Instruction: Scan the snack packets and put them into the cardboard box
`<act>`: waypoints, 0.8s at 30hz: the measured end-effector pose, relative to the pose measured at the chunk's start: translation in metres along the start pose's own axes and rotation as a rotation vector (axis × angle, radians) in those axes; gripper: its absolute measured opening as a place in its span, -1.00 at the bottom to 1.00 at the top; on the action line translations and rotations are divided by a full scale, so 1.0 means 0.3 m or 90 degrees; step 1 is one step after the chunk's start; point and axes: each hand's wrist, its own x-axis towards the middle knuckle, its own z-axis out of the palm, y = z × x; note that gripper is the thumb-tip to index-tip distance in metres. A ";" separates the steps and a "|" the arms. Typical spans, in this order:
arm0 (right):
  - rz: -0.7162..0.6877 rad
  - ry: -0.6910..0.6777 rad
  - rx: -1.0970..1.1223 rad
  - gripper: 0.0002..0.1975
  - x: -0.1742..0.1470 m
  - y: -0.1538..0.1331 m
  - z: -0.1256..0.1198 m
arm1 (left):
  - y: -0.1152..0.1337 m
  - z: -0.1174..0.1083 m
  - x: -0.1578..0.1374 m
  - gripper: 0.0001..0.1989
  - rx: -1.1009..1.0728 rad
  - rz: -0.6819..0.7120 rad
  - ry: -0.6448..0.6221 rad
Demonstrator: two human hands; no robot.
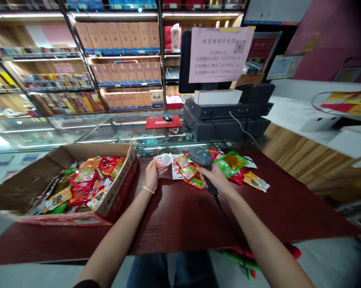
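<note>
My left hand (pixel 153 174) is closed on a small pink and white snack packet (pixel 163 160), held up a little above the table. In my right hand (pixel 215 177) is a black barcode scanner (pixel 202 157), its head tilted toward the packet and a small blue light showing on top. The scanner's cable runs down toward the table's front edge. Behind and beside the scanner lies a loose pile of snack packets (pixel 232 162), red, green and white. An orange packet (pixel 256 181) rests at the pile's right side.
An open cardboard box (pixel 120 191) full of snack packets stands at the left of the dark red table (pixel 174 224). At the back are a glass counter, a mouse (pixel 167 117) on a red mat, and a monitor (pixel 185 64) with a pink notice (pixel 220 54). Shelves hold boxed goods.
</note>
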 end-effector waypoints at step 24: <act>0.080 -0.059 -0.092 -0.56 0.049 0.134 0.119 | -0.077 -0.090 0.023 -0.40 0.148 0.076 0.010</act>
